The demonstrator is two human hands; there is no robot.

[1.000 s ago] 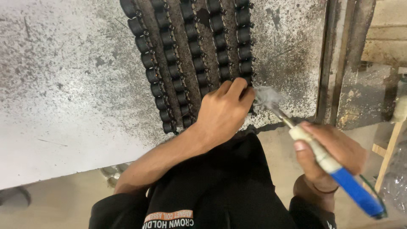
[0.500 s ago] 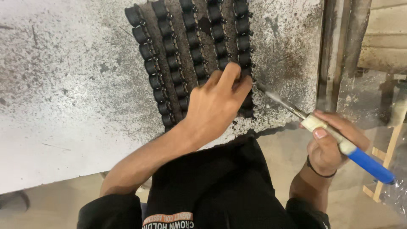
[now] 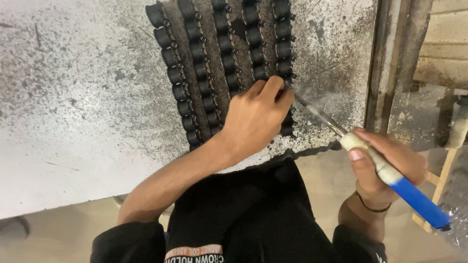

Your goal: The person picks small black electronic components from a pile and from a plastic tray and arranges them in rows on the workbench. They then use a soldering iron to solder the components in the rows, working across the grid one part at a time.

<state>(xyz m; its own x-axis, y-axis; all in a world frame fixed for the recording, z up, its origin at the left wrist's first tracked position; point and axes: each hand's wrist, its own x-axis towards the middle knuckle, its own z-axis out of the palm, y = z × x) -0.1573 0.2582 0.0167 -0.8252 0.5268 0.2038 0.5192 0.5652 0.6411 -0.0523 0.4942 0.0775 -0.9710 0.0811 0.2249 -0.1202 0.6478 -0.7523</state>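
- Nearest me, my right hand [image 3: 385, 168] is wrapped shut around the blue-and-white handle of a soldering iron [image 3: 390, 178], its metal tip reaching up-left to the coils.
- My left hand [image 3: 256, 114] presses flat, fingers curled, on the near end of the black coil rows [image 3: 219, 53]; it pins them and clasps nothing.
- Haze blurs the tip, just beside my left fingertips [image 3: 273, 85]; a slip could burn them, I judge.
- The rows run far across the speckled metal table [image 3: 73, 97]; loosening my press could shift them.
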